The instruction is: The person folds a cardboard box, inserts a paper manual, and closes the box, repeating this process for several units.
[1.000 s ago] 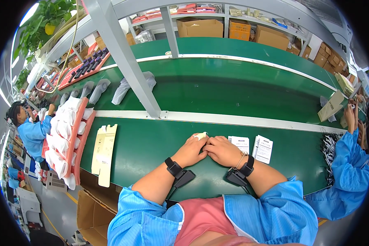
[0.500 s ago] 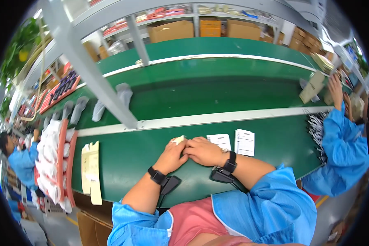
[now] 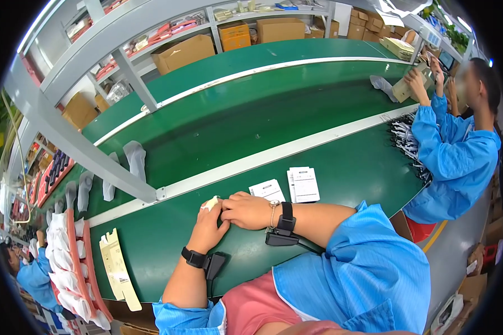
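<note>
My left hand (image 3: 208, 228) and my right hand (image 3: 245, 211) meet over the green table (image 3: 176, 237), with their fingers curled and touching. A small pale yellow-white piece (image 3: 210, 203) shows at my left fingers; whether it is held or wrapped round a finger I cannot tell. The undersides of both hands are hidden, so anything inside them does not show. Just beyond my right hand lie two stacks of printed white cards, a nearer stack (image 3: 267, 190) and a farther-right stack (image 3: 303, 185). Black straps with small black boxes circle both wrists.
A flat cream carton (image 3: 117, 271) lies at the left, beside pink trays (image 3: 78, 262) of white-wrapped items. Grey-wrapped pieces (image 3: 134, 161) lie past the white rail (image 3: 235, 162), below a metal post (image 3: 84, 134). At right, a co-worker (image 3: 458, 156) handles a cream box near black-and-white cords (image 3: 409, 142).
The view has turned to the right, bringing more of the right-hand co-worker into sight. My hands stay together, with the fingers curled as before.
</note>
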{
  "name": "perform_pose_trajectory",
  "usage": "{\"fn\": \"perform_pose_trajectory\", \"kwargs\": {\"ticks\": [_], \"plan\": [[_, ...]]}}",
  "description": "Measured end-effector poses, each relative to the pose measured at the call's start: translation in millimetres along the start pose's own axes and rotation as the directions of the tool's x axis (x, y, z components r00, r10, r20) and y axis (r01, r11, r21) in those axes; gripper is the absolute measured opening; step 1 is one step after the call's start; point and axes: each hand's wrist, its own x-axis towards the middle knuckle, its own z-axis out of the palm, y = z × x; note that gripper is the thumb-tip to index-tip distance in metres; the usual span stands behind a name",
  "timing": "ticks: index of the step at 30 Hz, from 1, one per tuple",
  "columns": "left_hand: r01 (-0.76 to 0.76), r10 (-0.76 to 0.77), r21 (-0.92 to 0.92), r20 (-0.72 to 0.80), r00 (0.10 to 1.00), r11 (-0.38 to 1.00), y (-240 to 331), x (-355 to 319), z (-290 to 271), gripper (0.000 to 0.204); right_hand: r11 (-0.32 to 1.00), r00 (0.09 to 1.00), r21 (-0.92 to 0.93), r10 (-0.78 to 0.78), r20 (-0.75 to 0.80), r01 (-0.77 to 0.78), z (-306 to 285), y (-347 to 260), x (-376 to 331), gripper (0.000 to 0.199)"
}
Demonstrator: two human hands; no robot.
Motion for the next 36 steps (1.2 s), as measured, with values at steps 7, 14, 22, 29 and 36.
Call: {"fn": "perform_pose_trajectory", "kwargs": {"ticks": [7,14,22,29,36], "plan": [[-0.007,0.007,0.02,-0.012,1.0,1.0,-0.5,2.4,-1.3,0.049,0.999,0.999,-0.02,-0.029,-0.016,0.028,0.8,3.0,2.1,0.011],[-0.008,0.008,0.014,-0.01,1.0,1.0,0.7,0.9,-0.7,0.049,0.999,1.0,-0.027,-0.023,-0.011,0.023,-1.0,0.6,0.5,0.011],[0.053,-0.053,-0.01,0.018,0.998,0.999,4.7,-4.8,-2.2,0.049,1.0,1.0,-0.012,-0.022,-0.012,0.022,2.6,-1.8,-0.3,0.01],[-0.032,0.032,0.008,-0.046,0.998,0.999,4.4,3.9,-2.7,0.052,0.999,1.0,-0.04,-0.008,-0.004,0.007,-8.6,-2.2,3.2,0.014],[-0.064,0.065,0.014,-0.038,0.997,0.998,2.0,2.9,-4.6,0.05,1.0,1.0,-0.016,0.011,0.001,-0.011,-6.4,-3.8,4.4,0.014]]}}
